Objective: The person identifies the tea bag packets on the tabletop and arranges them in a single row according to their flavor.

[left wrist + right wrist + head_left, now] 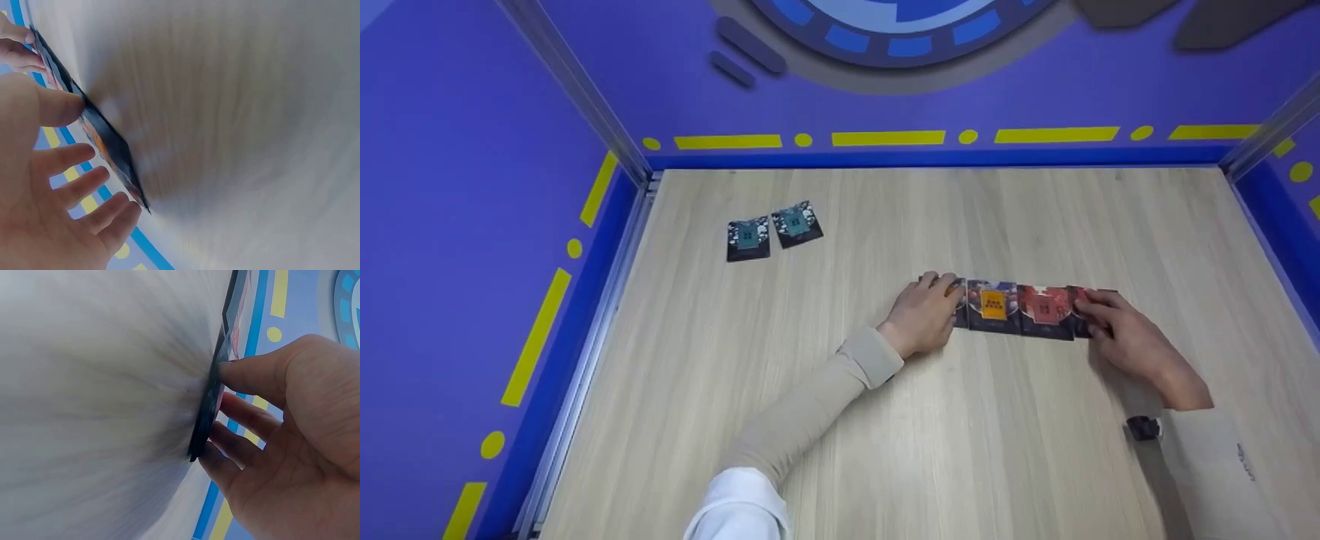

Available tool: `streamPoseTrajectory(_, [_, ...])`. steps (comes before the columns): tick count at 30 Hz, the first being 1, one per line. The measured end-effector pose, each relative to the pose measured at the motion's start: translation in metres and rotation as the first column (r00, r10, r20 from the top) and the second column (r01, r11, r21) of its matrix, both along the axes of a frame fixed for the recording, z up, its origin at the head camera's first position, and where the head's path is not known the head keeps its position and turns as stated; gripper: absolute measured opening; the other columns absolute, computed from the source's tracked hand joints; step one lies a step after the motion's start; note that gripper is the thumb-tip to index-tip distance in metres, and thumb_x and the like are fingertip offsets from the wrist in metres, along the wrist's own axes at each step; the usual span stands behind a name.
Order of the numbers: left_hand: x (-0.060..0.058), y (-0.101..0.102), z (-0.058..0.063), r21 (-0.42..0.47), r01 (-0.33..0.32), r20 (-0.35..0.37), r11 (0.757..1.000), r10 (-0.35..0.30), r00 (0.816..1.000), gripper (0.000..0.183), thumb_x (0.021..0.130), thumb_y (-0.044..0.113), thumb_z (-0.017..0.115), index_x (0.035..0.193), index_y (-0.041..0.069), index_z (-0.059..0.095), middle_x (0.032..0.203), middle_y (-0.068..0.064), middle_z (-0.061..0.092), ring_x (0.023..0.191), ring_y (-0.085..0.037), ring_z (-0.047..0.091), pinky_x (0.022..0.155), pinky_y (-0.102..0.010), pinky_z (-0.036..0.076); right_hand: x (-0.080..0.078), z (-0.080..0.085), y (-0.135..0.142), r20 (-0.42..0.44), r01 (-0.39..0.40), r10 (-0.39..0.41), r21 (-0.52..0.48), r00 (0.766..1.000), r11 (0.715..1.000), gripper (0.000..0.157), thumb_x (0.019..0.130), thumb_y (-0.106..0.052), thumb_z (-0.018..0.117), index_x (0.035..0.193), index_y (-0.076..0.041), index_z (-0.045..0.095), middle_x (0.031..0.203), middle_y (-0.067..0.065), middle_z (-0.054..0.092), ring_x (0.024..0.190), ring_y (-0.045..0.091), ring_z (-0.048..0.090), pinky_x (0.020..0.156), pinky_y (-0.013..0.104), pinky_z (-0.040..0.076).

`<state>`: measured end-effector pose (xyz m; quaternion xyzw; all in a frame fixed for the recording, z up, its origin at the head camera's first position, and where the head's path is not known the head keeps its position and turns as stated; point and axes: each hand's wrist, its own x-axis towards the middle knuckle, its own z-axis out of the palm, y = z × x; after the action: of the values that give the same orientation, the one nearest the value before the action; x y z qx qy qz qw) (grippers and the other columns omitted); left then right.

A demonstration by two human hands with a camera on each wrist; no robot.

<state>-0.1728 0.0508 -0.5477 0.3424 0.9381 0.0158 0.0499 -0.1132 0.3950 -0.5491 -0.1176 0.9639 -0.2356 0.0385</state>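
Several flat square packets lie edge to edge in a row on the right half of the table. An orange-labelled packet (994, 305) and a red packet (1044, 311) show in the middle. My left hand (926, 311) covers most of the left-end packet (961, 315); in the left wrist view its thumb touches the near edge and its fingers spread, nearly straight, over the far side. At the right end, my right hand (1136, 341) holds another red packet (1084, 300) between thumb and fingers, hiding part of it.
Two teal-labelled packets, one on the left (748, 238) and a tilted one (797, 224), lie apart toward the back left of the wooden table (780, 360). Blue-purple panels (885, 112) with yellow markings stand along the back and sides.
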Motion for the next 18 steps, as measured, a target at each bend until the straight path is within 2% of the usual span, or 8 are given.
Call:
streamPoseTrajectory(4, [-0.005,-0.005,0.002,0.02,-0.005,-0.01,1.0,0.005,1.0,0.049,0.112,0.035,0.045,0.157,0.017,0.052,0.162,-0.006,0.048,0.146,-0.029,0.05,0.112,-0.041,0.052,0.0,-0.001,0.0,0.003,0.006,-0.006,0.005,1.0,1.0,0.049,0.098,0.01,0.059,0.146,0.013,0.055,0.153,0.033,0.044,0.137,0.06,0.047,0.105,0.074,0.043])
streamPoseTrajectory(8, [-0.017,-0.017,0.006,0.047,-0.043,-0.001,0.998,0.043,0.999,0.05,0.112,0.035,0.047,0.157,0.015,0.05,0.163,-0.007,0.047,0.148,-0.03,0.049,0.116,-0.043,0.05,0.0,-0.001,0.001,0.002,0.005,-0.005,0.003,1.0,1.0,0.048,0.098,0.009,0.058,0.146,0.013,0.055,0.153,0.033,0.044,0.137,0.06,0.047,0.105,0.074,0.043])
streamPoseTrajectory(13, [-0.038,-0.038,0.006,0.054,-0.15,0.0,0.987,0.15,0.989,0.049,0.111,0.033,0.05,0.156,0.013,0.051,0.161,-0.009,0.048,0.146,-0.031,0.049,0.117,-0.045,0.048,0.0,-0.002,0.001,-0.004,-0.014,0.014,-0.01,1.0,1.0,0.047,0.099,0.009,0.058,0.146,0.013,0.056,0.152,0.034,0.045,0.137,0.059,0.048,0.105,0.072,0.044])
streamPoseTrajectory(18, [-0.059,-0.057,0.008,0.049,-0.272,-0.043,0.961,0.274,0.961,0.048,0.111,0.033,0.052,0.153,0.011,0.054,0.157,-0.01,0.053,0.143,-0.032,0.052,0.117,-0.045,0.047,0.0,-0.001,0.001,-0.023,-0.021,0.02,-0.011,1.0,1.0,0.048,0.097,0.01,0.058,0.145,0.014,0.056,0.15,0.033,0.046,0.136,0.059,0.048,0.104,0.073,0.044])
